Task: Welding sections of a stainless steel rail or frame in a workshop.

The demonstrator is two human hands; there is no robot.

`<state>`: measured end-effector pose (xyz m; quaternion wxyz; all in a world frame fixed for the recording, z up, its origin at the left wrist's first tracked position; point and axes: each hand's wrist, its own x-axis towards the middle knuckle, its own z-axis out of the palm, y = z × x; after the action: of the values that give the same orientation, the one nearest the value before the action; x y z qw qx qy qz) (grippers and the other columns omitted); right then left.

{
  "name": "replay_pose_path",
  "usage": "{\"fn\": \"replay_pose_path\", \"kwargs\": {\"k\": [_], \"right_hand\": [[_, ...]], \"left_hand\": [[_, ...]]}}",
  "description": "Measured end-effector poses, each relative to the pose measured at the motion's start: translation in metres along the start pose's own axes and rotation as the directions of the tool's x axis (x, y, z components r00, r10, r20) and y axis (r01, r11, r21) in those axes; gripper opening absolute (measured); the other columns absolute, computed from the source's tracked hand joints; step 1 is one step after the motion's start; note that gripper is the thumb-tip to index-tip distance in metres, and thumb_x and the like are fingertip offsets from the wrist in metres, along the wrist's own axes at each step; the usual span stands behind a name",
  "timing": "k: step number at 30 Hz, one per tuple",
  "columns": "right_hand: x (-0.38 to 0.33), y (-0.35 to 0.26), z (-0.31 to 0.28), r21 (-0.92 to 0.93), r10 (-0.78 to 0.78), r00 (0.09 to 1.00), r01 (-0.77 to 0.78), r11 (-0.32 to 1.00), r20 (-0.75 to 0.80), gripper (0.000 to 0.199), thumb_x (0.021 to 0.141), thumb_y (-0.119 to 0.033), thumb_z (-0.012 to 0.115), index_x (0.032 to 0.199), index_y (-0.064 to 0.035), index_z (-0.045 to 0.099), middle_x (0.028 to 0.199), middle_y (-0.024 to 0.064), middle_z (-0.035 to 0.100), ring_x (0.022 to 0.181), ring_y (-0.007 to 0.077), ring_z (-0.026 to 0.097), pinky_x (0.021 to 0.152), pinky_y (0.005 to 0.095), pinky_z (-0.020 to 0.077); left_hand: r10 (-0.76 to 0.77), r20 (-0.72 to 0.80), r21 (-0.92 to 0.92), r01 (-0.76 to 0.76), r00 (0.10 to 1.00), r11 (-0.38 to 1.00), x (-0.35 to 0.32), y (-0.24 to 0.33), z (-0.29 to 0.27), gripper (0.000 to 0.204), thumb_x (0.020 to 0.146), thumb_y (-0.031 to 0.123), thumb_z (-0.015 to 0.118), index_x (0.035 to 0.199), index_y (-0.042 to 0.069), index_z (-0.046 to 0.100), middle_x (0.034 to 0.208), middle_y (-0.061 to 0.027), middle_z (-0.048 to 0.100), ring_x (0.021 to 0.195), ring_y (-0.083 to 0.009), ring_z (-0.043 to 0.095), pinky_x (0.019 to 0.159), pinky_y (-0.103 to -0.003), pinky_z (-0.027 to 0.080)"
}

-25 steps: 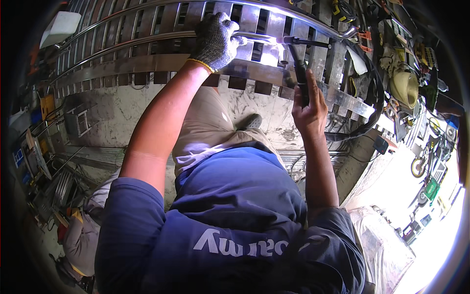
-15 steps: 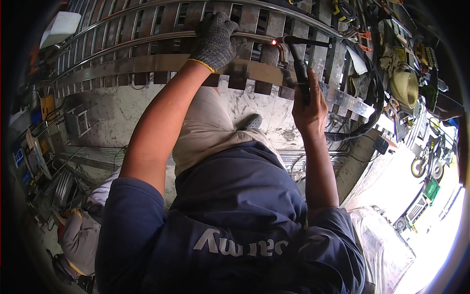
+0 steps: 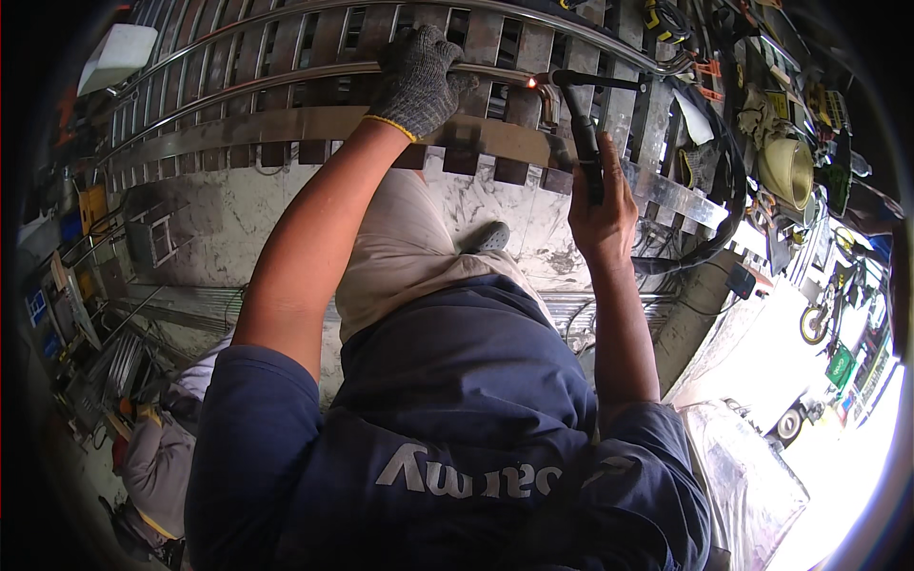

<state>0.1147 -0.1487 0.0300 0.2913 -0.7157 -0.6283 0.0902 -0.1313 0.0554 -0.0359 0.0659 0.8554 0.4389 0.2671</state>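
My left hand (image 3: pixel 419 81) in a rough grey knit glove at twelve o'clock, shiny smooth metal rail (image 3: pixel 286 84), matt black torch (image 3: pixel 583 143), mottled stone-like floor (image 3: pixel 238 209).

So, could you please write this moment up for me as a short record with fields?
Left hand: left hand in a grey knit glove, gripping the curved steel tube
Right hand: bare right hand holding the black welding torch
Torch tip: at the tube, with a small orange glow
Workpiece: metal slatted frame
Hose: black hose looping right of the torch
Floor: pale floor below the frame
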Motion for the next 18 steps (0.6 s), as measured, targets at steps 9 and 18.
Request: {"fn": "replay_pose_path", "kwargs": {"k": [9,18], "right_hand": [[0.0006,0.0022,0.0013,0.020,-0.034,0.999,0.035,0.999,-0.014,0.065,0.100,-0.011,0.072,0.161,-0.0131,0.050,0.107,0.0243,0.075,0.090,0.0423,0.077,0.073,0.0511,0.0633],[0.0003,0.0017,0.0009,0.015,-0.015,1.000,0.015,1.000,0.006,0.065,0.101,-0.011,0.072,0.162,-0.0132,0.049,0.107,0.0240,0.075,0.091,0.0421,0.077,0.073,0.0516,0.0634]], "left_hand": [[0.000,-0.018,-0.028,0.000,1.000,1.000,-0.0014,-0.0020,0.0036,0.037,0.072,0.031,0.095,0.098,0.010,0.077,0.104,-0.0107,0.068,0.103,-0.0357,0.065,0.090,-0.049,0.053],[-0.019,0.046,0.012,0.019,0.999,1.000,0.0006,0.0015,-0.0014,0.039,0.073,0.032,0.095,0.100,0.010,0.077,0.105,-0.0107,0.067,0.104,-0.0352,0.064,0.090,-0.049,0.051]]}}
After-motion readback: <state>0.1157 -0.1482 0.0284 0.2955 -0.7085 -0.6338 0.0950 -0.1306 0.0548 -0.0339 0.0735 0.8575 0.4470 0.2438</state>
